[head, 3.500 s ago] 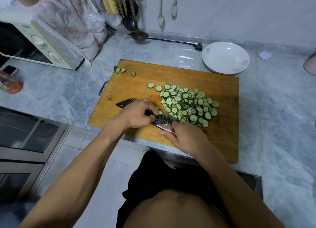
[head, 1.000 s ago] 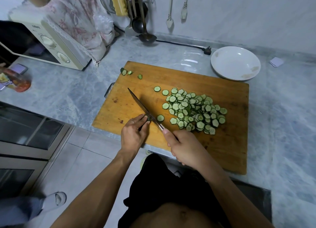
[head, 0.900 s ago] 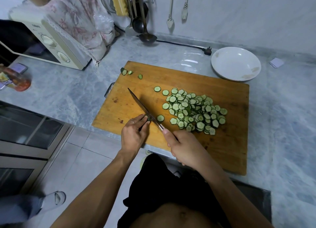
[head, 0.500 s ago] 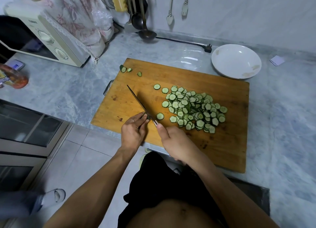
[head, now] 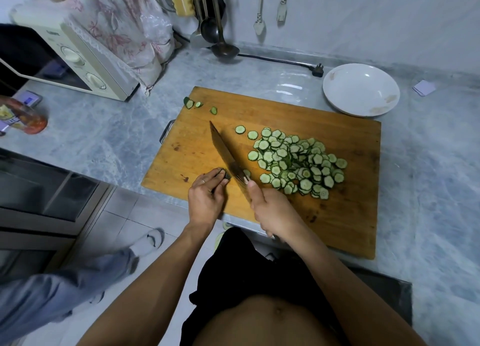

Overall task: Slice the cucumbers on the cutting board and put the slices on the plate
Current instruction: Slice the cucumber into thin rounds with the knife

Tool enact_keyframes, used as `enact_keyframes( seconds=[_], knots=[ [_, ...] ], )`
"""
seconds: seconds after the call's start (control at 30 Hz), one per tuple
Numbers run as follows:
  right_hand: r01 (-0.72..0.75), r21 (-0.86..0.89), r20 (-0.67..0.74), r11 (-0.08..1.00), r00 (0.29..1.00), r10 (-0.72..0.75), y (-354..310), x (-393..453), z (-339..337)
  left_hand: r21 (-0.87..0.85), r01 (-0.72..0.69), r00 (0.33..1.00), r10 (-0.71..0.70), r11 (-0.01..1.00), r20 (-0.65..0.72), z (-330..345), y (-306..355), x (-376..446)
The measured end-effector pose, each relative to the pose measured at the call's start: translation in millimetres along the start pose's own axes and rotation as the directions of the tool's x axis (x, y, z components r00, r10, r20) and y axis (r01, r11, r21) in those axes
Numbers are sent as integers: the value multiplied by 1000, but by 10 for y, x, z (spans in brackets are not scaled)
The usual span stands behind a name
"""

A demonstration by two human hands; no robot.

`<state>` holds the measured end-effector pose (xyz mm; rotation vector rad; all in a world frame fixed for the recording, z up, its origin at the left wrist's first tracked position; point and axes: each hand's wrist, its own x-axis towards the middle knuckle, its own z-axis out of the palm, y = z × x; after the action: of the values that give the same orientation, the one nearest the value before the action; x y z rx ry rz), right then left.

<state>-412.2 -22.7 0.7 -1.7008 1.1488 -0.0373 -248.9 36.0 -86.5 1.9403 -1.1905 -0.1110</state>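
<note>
A heap of cucumber slices lies on the wooden cutting board. My right hand grips the handle of a knife, whose blade points away across the board, left of the heap. My left hand pinches a small dark cucumber end against the board, right beside the blade. A single slice sits just right of the blade. The white plate stands behind the board's far right corner and holds no slices.
Three cucumber end pieces lie at the board's far left corner. A microwave under a cloth stands at the left, ladles hang at the back, and a plug lies near the plate. Another person's leg is at lower left.
The knife blade has shifted a little toward the left hand's cucumber end. Another person's leg has stepped further into view at the lower left. The camera has moved slightly.
</note>
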Motion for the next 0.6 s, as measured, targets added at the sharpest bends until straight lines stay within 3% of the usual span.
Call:
enact_keyframes(
  seconds=[0.23,0.6],
  knots=[
    [-40,95,-17,995,999,42,74,-79,-202,21,-26,999,25,999,35,-53,-23,-12],
    [176,-74,-8,982,984,-177,-24,-340,-124,-51,26,999,-24,998,22,-52,-6,-52]
  ],
)
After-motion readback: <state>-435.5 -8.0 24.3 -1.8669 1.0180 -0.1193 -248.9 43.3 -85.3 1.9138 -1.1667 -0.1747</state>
